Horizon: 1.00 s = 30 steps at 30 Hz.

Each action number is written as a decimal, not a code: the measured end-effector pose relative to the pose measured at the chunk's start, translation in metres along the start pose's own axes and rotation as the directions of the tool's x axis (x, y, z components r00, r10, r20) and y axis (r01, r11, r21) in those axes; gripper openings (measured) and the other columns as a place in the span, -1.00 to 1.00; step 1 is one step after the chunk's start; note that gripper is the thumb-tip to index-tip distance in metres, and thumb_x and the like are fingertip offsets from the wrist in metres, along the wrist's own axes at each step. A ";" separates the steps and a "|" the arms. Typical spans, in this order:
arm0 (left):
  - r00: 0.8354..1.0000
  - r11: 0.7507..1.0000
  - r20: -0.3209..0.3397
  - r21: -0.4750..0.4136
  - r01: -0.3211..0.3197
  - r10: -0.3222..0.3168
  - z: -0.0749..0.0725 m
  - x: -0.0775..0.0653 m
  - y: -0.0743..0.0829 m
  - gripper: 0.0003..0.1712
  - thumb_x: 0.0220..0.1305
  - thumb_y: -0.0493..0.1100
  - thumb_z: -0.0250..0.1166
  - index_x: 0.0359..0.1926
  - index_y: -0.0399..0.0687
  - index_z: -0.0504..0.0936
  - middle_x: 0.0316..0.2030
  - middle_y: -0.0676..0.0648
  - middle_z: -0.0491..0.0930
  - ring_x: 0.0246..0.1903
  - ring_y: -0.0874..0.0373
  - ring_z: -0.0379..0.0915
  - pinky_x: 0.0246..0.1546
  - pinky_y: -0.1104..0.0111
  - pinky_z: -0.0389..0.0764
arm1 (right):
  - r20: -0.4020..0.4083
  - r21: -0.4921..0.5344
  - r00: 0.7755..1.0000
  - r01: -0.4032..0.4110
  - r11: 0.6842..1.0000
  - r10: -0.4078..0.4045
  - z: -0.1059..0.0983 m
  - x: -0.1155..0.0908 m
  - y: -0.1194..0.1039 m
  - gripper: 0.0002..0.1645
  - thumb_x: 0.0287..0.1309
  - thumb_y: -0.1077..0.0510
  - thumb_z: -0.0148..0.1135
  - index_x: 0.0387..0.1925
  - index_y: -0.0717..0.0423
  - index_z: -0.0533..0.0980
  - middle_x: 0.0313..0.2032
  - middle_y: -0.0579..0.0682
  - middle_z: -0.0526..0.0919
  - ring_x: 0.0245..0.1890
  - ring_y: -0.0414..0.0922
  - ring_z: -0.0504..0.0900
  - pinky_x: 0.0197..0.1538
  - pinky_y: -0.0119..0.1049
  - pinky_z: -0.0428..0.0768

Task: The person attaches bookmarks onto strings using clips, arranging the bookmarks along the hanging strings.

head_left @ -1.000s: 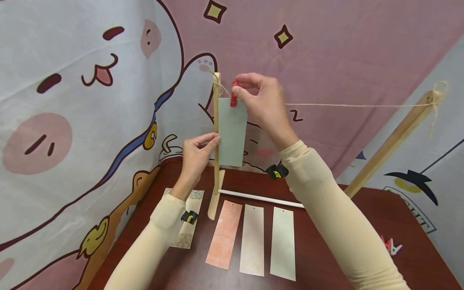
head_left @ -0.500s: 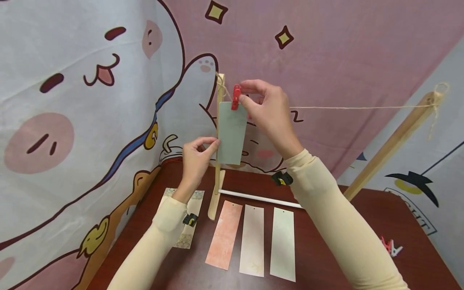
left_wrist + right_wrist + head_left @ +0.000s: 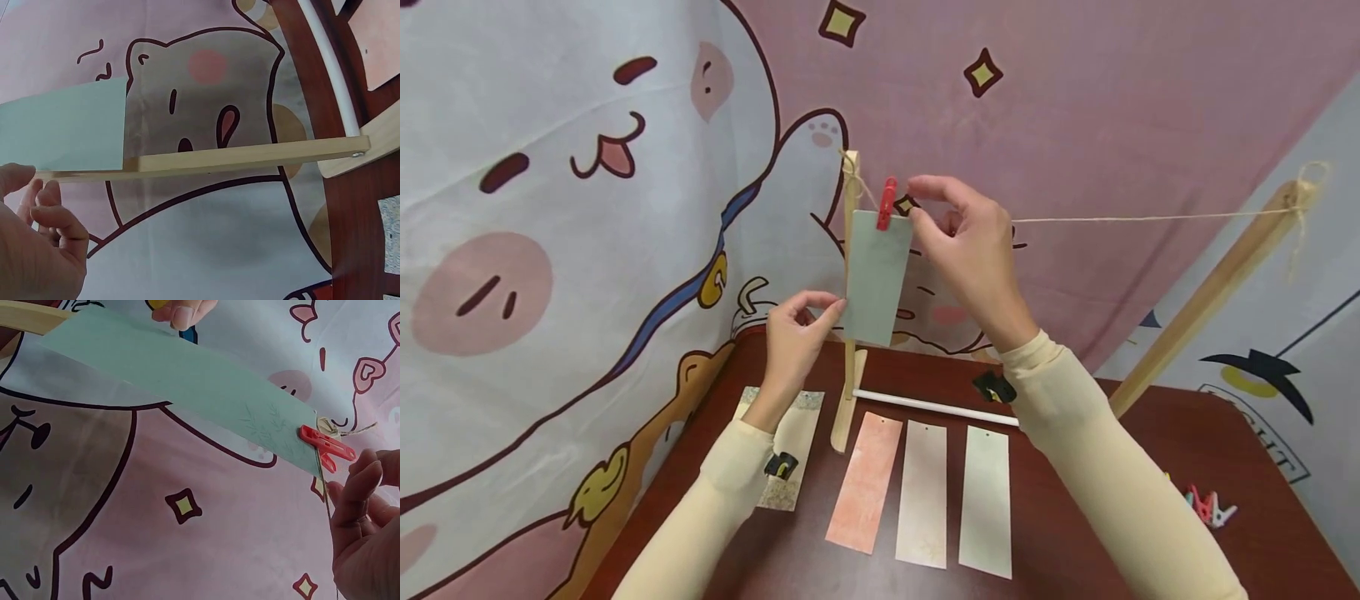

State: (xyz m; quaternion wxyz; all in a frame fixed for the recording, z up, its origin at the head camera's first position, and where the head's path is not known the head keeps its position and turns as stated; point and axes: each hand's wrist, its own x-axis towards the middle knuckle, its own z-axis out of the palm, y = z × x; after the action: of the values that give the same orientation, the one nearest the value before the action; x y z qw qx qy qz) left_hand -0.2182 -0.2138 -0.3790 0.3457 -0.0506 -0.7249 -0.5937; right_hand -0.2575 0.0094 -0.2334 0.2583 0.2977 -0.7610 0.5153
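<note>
A pale green bookmark [image 3: 880, 275] hangs from the twine [image 3: 1105, 218], its lower end slanting left. A red clothespin [image 3: 887, 204] clips its top edge to the twine; the right wrist view shows faint leaf prints on the bookmark below the clothespin [image 3: 326, 442]. My left hand [image 3: 797, 337] pinches the bookmark's left edge low down, beside the wooden post [image 3: 852, 196]. In the left wrist view, the thumb of my left hand [image 3: 47, 240] is at that edge. My right hand [image 3: 973, 246] is just right of the clothespin, apart from it, thumb and forefinger spread.
On the dark red table [image 3: 1075, 508] lie a coral bookmark [image 3: 865, 483], a cream one, a pale one [image 3: 987, 500] and a patterned one [image 3: 790, 450] under my left forearm. A white rod [image 3: 936, 407] joins the stand's base. Several clothespins [image 3: 1210, 507] lie at the right.
My right hand has let go of the red clothespin and drawn off to the right. The left hand has shifted slightly left and down, and the bookmark's lower end has swung left.
</note>
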 end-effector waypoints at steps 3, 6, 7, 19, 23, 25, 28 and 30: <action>0.999 1.000 0.034 0.005 -0.006 0.006 -0.005 -0.008 0.001 -0.86 0.36 -0.29 0.56 -0.16 -0.32 0.83 -0.36 -0.30 0.72 -0.56 -0.04 0.27 -0.57 0.44 0.23 | 0.004 0.029 1.000 0.027 0.999 -0.027 -0.002 -0.006 0.003 -0.67 0.42 0.24 0.35 0.15 0.00 0.76 -0.35 -0.11 0.77 -0.69 -0.19 0.31 -0.58 -0.37 0.18; 0.998 1.000 0.063 0.025 0.012 -0.013 -0.009 -0.016 0.001 -0.89 0.41 -0.26 0.53 -0.14 -0.25 0.83 -0.36 -0.26 0.72 -0.54 -0.02 0.31 -0.56 0.43 0.26 | 0.000 0.055 0.998 0.068 0.996 -0.069 -0.004 -0.011 0.008 -0.65 0.41 0.25 0.37 0.17 0.00 0.76 -0.55 -0.06 0.63 -0.69 -0.18 0.31 -0.57 -0.37 0.20; 0.997 0.999 0.070 0.027 0.022 -0.024 -0.011 -0.018 0.000 -0.89 0.42 -0.24 0.52 -0.13 -0.22 0.83 -0.36 -0.27 0.71 -0.54 0.00 0.33 -0.57 0.43 0.28 | -0.004 0.062 0.996 0.090 0.994 -0.090 -0.005 -0.013 0.010 -0.64 0.41 0.26 0.38 0.18 0.01 0.76 -0.62 -0.04 0.55 -0.68 -0.18 0.32 -0.55 -0.36 0.22; 0.985 0.990 0.104 0.058 0.132 -0.137 -0.019 -0.042 -0.013 -0.79 0.52 -0.15 0.43 -0.02 -0.22 0.81 -0.28 -0.17 0.75 -0.39 -0.10 0.64 -0.39 0.41 0.59 | -0.062 0.180 0.967 0.256 0.950 -0.248 -0.012 -0.035 0.033 -0.63 0.36 0.38 0.43 0.16 0.14 0.76 -0.07 -0.08 0.75 -0.44 -0.14 0.55 -0.38 -0.40 0.53; 0.977 0.981 0.107 0.073 0.178 -0.185 -0.019 -0.050 -0.021 -0.77 0.53 -0.11 0.43 0.00 -0.19 0.79 -0.21 -0.19 0.76 -0.34 0.08 0.66 -0.38 0.42 0.60 | -0.054 0.189 0.961 0.275 0.943 -0.270 -0.010 -0.046 0.041 -0.62 0.35 0.42 0.42 0.15 0.17 0.75 0.03 -0.04 0.76 -0.49 -0.15 0.52 -0.41 -0.41 0.50; 0.974 0.979 0.116 0.075 0.188 -0.196 -0.019 -0.054 -0.024 -0.76 0.54 -0.10 0.42 0.02 -0.18 0.78 -0.19 -0.20 0.76 -0.31 0.10 0.67 -0.40 0.42 0.61 | -0.039 0.187 0.960 0.279 0.942 -0.277 -0.008 -0.051 0.046 -0.60 0.34 0.43 0.42 0.18 0.18 0.74 0.02 -0.03 0.76 -0.51 -0.16 0.48 -0.42 -0.40 0.46; 0.967 0.977 0.149 0.075 0.197 -0.207 -0.018 -0.058 -0.028 -0.73 0.54 -0.10 0.42 0.09 -0.16 0.76 -0.15 -0.19 0.75 -0.23 0.01 0.67 -0.45 0.40 0.62 | -0.014 0.168 0.960 0.277 0.946 -0.279 -0.006 -0.057 0.054 -0.53 0.34 0.41 0.41 0.25 0.15 0.70 0.05 -0.05 0.75 -0.52 -0.18 0.45 -0.45 -0.39 0.42; 0.958 0.974 0.178 0.082 0.213 -0.224 -0.017 -0.062 -0.030 -0.70 0.54 -0.08 0.42 0.14 -0.13 0.74 -0.08 -0.16 0.74 -0.20 -0.05 0.66 -0.44 0.37 0.64 | 0.002 0.148 0.961 0.272 0.951 -0.275 -0.007 -0.062 0.059 -0.48 0.35 0.40 0.41 0.30 0.12 0.66 0.06 -0.07 0.74 -0.51 -0.18 0.44 -0.47 -0.40 0.41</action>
State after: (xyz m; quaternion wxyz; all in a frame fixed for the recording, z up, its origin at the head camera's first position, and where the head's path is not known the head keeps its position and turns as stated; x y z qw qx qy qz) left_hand -0.1780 -0.2170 -0.4378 0.2102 -0.0145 -0.7732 -0.5982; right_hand -0.2564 0.0443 -0.3114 0.2961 0.4240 -0.6753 0.5259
